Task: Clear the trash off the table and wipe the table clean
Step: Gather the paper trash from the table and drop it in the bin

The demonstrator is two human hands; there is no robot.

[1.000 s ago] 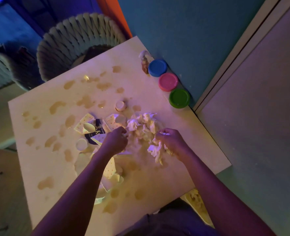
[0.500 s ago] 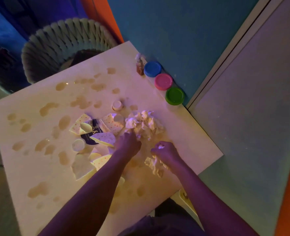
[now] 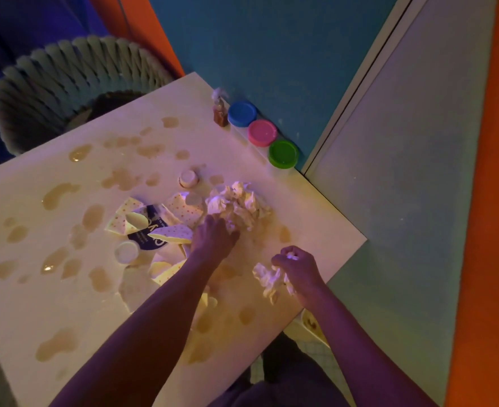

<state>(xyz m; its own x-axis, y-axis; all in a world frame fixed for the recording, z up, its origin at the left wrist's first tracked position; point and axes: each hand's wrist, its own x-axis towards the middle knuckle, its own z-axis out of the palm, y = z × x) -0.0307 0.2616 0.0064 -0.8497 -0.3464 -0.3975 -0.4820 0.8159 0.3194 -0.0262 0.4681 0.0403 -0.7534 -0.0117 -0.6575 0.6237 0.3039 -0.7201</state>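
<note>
Two jobs make up our task, and we judge ourselves in the first: gathering trash, with no wiping begun. Across the tabletop (image 3: 315, 218) brownish spill patches (image 3: 60, 193) lie nearly everywhere, from the far left edge to the near edge. Beyond the far left corner stands a woven chair (image 3: 66, 80), clear of our work. Near the middle of the tabletop sits the pile of torn paper scraps (image 3: 154, 227), spotted pieces around a dark printed one, and just to its right the big wad of crumpled tissue (image 3: 239, 204). Our left hand (image 3: 213, 239) rests at the wad's near side, its grip half curled, touching the tissue but not yet closed around it. Our right hand (image 3: 298, 268), close to the right edge, has its grip clenched on a smaller tissue clump (image 3: 267, 280).

Next, we think, the left hand must close over the wad and lift it. Two small white cups (image 3: 189, 178) (image 3: 126, 251) sit among the scraps and need picking too. Along the far right edge, three lidded tubs (image 3: 261, 132) and a small bottle (image 3: 220, 113) stand against the wall, out of the way until wiping.
</note>
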